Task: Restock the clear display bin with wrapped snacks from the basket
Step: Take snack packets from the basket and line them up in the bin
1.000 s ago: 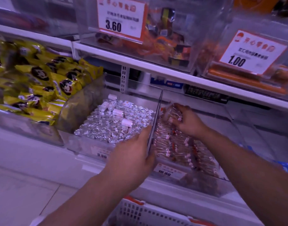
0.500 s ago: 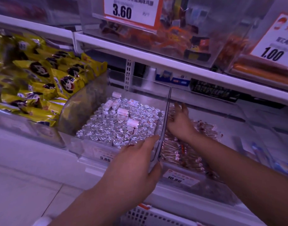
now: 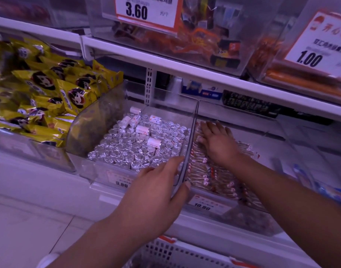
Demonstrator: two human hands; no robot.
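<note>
Right hand (image 3: 219,144) fingers flat, spread, pressing wrapped snacks (image 3: 210,175) inside clear display bin (image 3: 293,151). Left hand (image 3: 156,192) pinches the bin's left wall (image 3: 189,151), thumb inside. Snacks too many to count. One basket (image 3: 177,254) below, at shelf front edge.

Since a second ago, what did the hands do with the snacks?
The right hand was gripping a bunch of wrapped snacks above the clear bin. It has let them go and now lies flat, fingers spread, pressing on the pile farther back. The left hand still holds the divider between the bins, thumb on the snack side. The silver rolls look unchanged.
</note>
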